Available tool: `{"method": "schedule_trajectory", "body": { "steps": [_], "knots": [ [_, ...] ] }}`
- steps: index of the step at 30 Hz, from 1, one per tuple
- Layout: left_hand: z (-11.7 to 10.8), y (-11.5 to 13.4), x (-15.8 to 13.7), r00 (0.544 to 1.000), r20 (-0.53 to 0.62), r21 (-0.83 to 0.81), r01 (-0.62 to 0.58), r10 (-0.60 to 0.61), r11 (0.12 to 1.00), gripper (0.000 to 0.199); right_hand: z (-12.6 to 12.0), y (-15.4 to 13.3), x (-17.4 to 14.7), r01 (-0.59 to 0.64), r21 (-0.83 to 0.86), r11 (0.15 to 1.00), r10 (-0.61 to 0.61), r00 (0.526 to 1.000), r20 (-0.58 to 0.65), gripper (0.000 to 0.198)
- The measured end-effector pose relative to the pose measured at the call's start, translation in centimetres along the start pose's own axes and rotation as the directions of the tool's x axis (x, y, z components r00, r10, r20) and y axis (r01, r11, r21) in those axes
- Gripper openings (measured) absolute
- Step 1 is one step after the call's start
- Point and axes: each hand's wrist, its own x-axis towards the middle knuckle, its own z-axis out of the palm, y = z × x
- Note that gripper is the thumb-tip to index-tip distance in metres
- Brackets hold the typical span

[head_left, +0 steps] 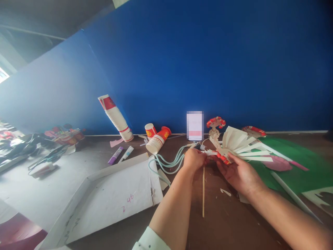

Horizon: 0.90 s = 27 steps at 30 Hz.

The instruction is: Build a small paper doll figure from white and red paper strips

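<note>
A paper cup cut into splayed white strips (235,140), with a red curled edge, is at the middle right. My right hand (240,173) is closed on its lower red part, thumb on top and fingers beneath. My left hand (194,160) pinches a small red-and-white end of the same cut cup, its fingertips partly hidden. Below the left fingers a thin wooden stick (203,194) runs toward me; whether the hand grips its upper end I cannot tell. Just behind stands a paper figure (215,127) with a red curled top.
An open white box lid (111,198) lies on the left, beside a pale cable (173,163). Behind are a tall cup stack (117,119), more paper cups (157,140), two markers (116,155) and a lit phone (195,125). Green paper (301,156) lies right, under white sticks.
</note>
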Motion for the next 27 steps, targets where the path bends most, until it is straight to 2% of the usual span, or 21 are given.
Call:
{"method": "schedule_trajectory", "body": {
  "steps": [9, 15, 27],
  "knots": [
    [0.4, -0.5, 0.5, 0.999, -0.008, -0.144, 0.046, -0.048, 0.988, 0.021, 0.0, 0.1, 0.0, 0.013, 0.004, 1.000, -0.013, 1.000, -0.015, 0.022],
    [0.3, 0.4, 0.0, 0.990, 0.060, -0.411, 0.144, -0.130, 0.900, 0.022, -0.1, 0.1, 0.2, 0.009, -0.003, 1.000, -0.009, 1.000, 0.003, 0.023],
    [0.4, -0.3, 0.4, 0.977, 0.136, -0.575, 0.212, -0.163, 0.790, 0.020, 0.1, 0.1, -0.1, 0.016, -0.018, 1.000, -0.016, 1.000, -0.002, 0.022]
  ]
}}
